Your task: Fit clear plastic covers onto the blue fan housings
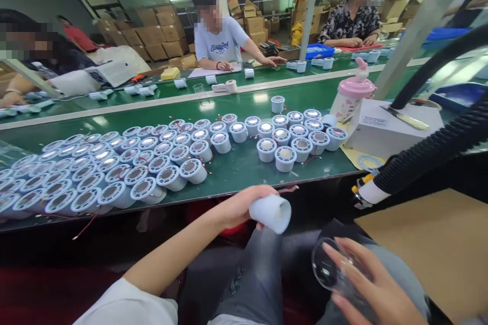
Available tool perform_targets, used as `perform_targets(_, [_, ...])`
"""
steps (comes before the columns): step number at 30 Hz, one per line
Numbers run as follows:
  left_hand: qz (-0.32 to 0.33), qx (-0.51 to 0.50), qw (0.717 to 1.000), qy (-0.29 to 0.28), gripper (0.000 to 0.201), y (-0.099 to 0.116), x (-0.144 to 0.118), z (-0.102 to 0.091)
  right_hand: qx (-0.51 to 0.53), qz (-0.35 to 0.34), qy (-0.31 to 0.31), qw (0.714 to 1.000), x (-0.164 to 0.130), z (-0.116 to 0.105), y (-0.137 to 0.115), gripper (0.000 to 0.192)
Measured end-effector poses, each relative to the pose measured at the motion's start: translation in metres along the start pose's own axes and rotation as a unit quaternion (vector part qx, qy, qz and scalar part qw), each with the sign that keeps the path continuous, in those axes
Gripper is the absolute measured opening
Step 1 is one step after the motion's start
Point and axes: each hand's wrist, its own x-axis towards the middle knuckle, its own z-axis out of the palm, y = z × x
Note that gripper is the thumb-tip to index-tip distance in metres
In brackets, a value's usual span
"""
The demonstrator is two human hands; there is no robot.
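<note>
In the head view my left hand (246, 206) is wrapped round a pale blue plastic cylinder (269, 213) held above my lap, its hollow end tilted toward my right side. A thin red wire (288, 189) sticks out behind it. Lower right, my right hand (366, 277) grips a clear round plastic cup (323, 266) with its rim turned toward the blue cylinder. The two pieces are apart. Beyond my hands, many similar blue cylinders (192, 170) with metallic round tops and red wires stand in rows on the green bench.
A black corrugated hose (427, 147) with a white end reaches in from the right, over a cardboard sheet (438, 244). A white box (392, 127) carries a metal blade. Behind it stands a pink-lidded cup (354, 92). Co-workers sit across the green belt (152, 109).
</note>
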Motion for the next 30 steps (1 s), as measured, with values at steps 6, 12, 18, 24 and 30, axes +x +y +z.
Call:
perform_targets(6, [-0.005, 0.073, 0.964, -0.255, 0.032, -0.002, 0.025, 0.048, -0.138, 0.09, -0.005, 0.986, 0.037, 0.003, -0.022, 0.047])
perform_targets(12, [0.17, 0.317, 0.926, -0.118, 0.02, 0.007, 0.018, 0.058, 0.007, 0.198, -0.101, 0.975, 0.028, -0.004, -0.012, 0.014])
perform_targets(18, [0.237, 0.212, 0.946, -0.053, 0.064, -0.023, 0.025, 0.061, 0.241, 0.305, -0.041, 0.92, 0.031, -0.012, -0.014, 0.024])
perform_targets(24, [0.268, 0.173, 0.94, -0.121, 0.065, -0.034, 0.03, 0.06, 0.371, 0.386, 0.054, 0.843, 0.03, -0.011, -0.008, 0.029])
perform_targets(30, [0.144, 0.029, 0.978, -0.149, 0.068, -0.026, 0.025, 0.066, 0.41, 0.324, 0.026, 0.852, 0.027, -0.017, -0.002, 0.006])
